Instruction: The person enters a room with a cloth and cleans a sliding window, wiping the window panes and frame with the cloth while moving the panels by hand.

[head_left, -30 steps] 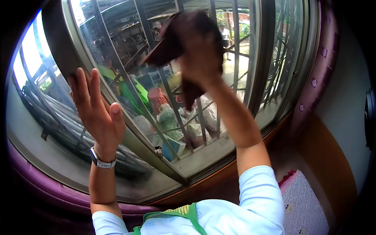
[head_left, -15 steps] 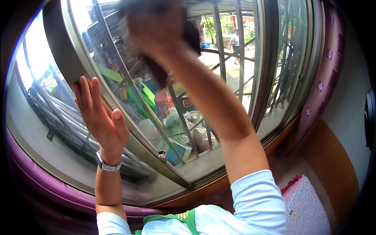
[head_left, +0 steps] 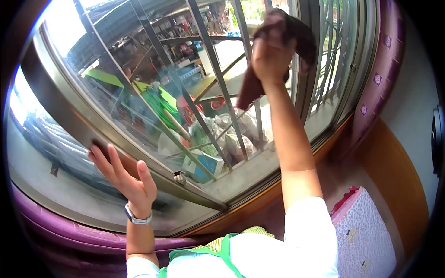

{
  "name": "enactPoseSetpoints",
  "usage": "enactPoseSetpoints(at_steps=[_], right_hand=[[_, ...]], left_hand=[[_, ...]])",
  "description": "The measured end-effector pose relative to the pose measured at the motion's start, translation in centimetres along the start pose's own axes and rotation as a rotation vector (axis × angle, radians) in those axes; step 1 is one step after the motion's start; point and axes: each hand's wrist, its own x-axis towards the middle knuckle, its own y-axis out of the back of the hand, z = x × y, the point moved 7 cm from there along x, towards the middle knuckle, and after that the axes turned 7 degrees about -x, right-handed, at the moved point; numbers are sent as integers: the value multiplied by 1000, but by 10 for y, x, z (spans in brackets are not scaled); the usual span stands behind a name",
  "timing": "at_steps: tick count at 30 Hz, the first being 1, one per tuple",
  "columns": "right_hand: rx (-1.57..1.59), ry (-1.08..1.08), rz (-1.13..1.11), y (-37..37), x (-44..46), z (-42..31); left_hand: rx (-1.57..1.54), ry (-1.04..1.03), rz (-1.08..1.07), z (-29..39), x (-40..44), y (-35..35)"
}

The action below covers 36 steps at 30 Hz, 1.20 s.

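Wiping the window glass [head_left: 227,52] at right, it seems, we grip the dark cloth [head_left: 303,39] with our right hand [head_left: 272,62], left hand [head_left: 129,184] open, and the next stroke likely wants even pressure.

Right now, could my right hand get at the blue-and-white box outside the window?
Probably not: the right hand, holding a maroon cloth, is indoors, with window glass and metal bars between it and the blue-and-white box.

Purple curtain [head_left: 370,88] beside a pale wall [head_left: 410,106].
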Motion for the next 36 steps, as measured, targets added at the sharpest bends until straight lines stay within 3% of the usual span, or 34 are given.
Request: enactPoseSetpoints(at_steps=[1, 2, 3, 4, 5, 10, 12, 14, 15, 16, 18, 20, 22, 24, 26, 28, 31, 32, 36], right_hand=[[48, -162, -486, -18, -23, 23], [215, -219, -443, -10, -44, 37], [284, -89, -16, 21, -48, 31], [329, -138, -38, 30, -68, 32], [308, -229, -247, 26, -109, 38], [336, -655, -287, 50, -259, 56], [309, -903, -352, 51, -322, 66], [283, -1186, -207, 53, -352, 74], [191, -1309, -266, 44, -387, 86], [131, -1597, -536, 62, -338, 63], [14, -1596, -574, 56, -312, 52], [276, -1320, -498, 51, -231, 17], [331, -782, 46, 54, -142, -21], [457, -627, -343, 45, -93, -58], [277, -349, -437, 43, -55, -101], [330, -96, -86, 70, -24, -136], [543, -118, 75, 91, -30, -135], [191, 1, -154, 69, -66, -136], [449, -467, -258, 68, -167, -55]], left_hand=[[3, 25, 0, 0, -13, -4], [7, 49, 1, -1, -24, -9], [22, 56, 15, 0, -34, -16], [18, 61, 9, 0, -37, -23], [88, 20, 42, 4, -40, -26], [143, 13, 90, 6, -44, -28], [151, -5, 77, 7, -43, -29], [126, 3, 80, 6, -43, -29], [121, 10, 75, 5, -43, -29], [114, 17, 72, 4, -44, -29], [115, 10, 79, 4, -45, -29], [101, 29, 86, 3, -45, -31], [72, 44, 92, -2, -46, -29], [47, 22, 105, -1, -47, -29], [26, 21, 96, -2, -48, -30], [47, 34, 89, -2, -49, -28], [66, -12, 90, 2, -47, -29], [80, -33, 98, 3, -47, -28], [106, -6, 101, 3, -47, -31]])
